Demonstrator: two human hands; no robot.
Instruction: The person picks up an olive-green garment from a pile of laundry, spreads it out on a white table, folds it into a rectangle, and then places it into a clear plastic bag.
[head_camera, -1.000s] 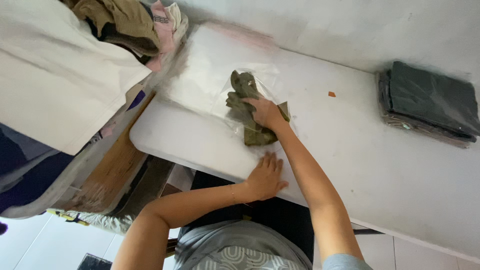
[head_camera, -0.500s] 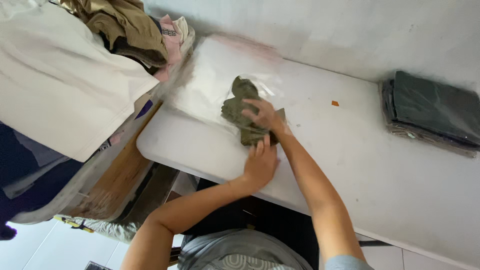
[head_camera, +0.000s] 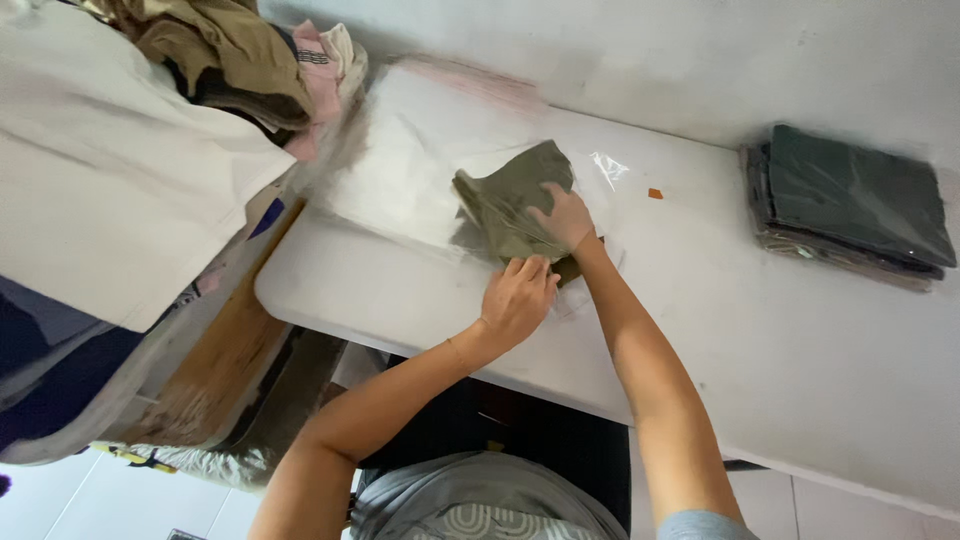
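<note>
While both hands sit on crumpled olive-green cloth garment (head_camera: 512, 208) mid white table (head_camera: 800, 340), right hand (head_camera: 566, 217) presses flat on garment top, fingers spread, not clamping. Left hand (head_camera: 517, 299) at garment's near edge, fingers curled onto clear plastic bag (head_camera: 420, 180) under garment; actual pinch, can't tell. Stack of dark bagged clothes (head_camera: 850, 205) far right of garment.

We count two hands: our left (head_camera: 515, 300) and our right (head_camera: 565, 217), both on one olive garment (head_camera: 510, 205). One clear bag (head_camera: 420, 170) lies under it on the one white bench (head_camera: 780, 340). One stack of packed dark garments (head_camera: 850, 205) sits at the far end; we cannot tell how many it holds. One small orange scrap (head_camera: 655, 193) lies between. One heap of loose clothes (head_camera: 240, 60) stands beside the bench, its pieces uncountable.
</note>
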